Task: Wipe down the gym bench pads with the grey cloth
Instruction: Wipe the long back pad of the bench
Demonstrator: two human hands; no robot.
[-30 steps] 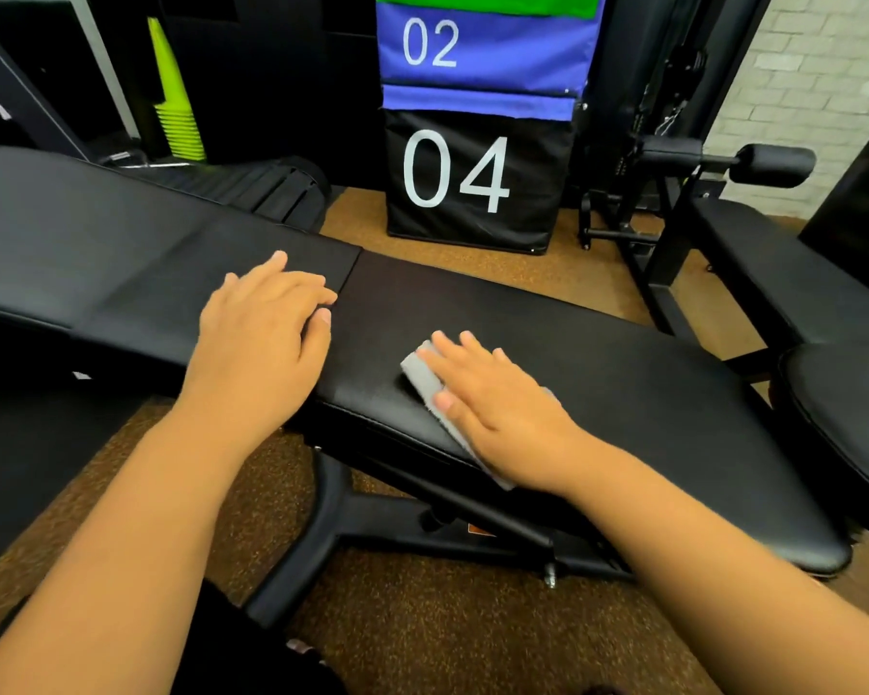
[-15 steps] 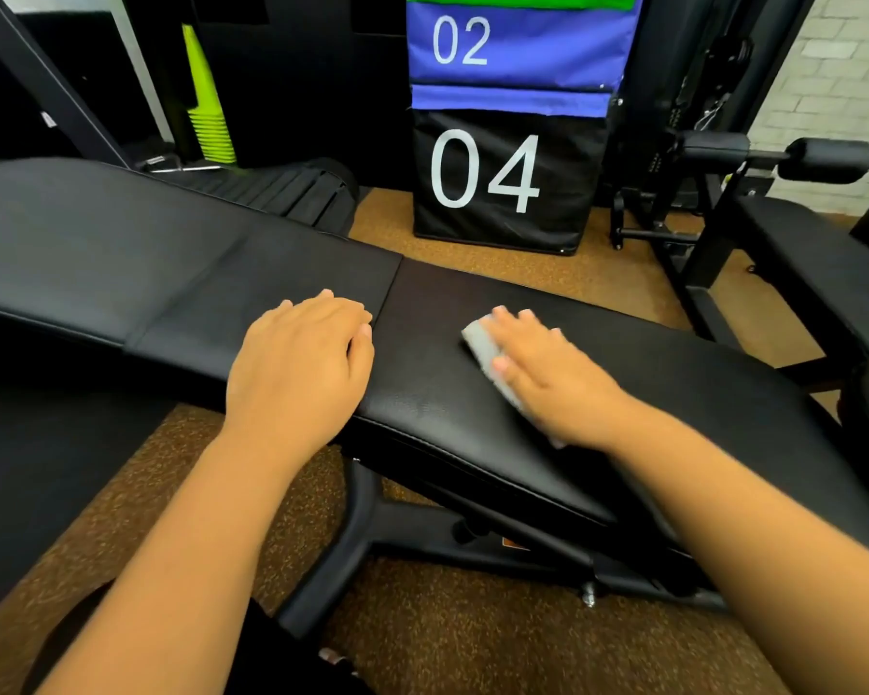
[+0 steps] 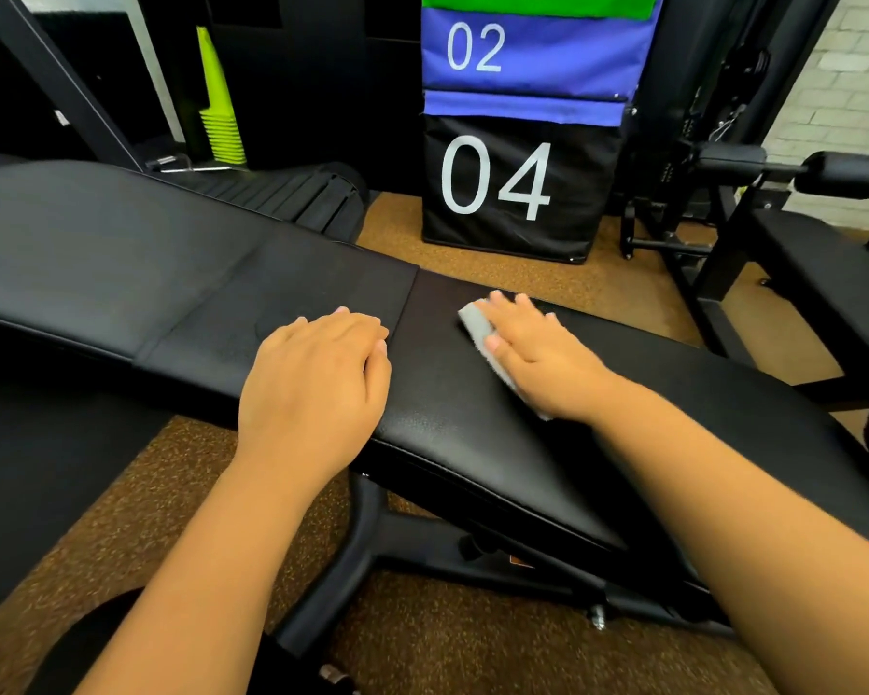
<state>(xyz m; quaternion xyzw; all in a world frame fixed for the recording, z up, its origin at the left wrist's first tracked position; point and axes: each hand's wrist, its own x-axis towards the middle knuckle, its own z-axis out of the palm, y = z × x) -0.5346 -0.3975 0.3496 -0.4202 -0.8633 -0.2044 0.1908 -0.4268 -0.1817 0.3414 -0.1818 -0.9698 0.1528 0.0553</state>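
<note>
A black plyo box (image 3: 515, 188) marked 04 stands behind the bench pad (image 3: 472, 433). The right hand (image 3: 538, 351) presses the grey cloth (image 3: 475, 326) flat; the left hand (image 3: 317, 381) rests open beside it.

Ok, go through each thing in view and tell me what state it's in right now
Grey cloth: flat on the seat pad, under the right hand.
Right hand: fingers straight, pressing the cloth.
Left hand: resting flat on the backrest pad's end.
Black vinyl seat pad: level.
Black vinyl backrest pad: slightly raised.
</note>
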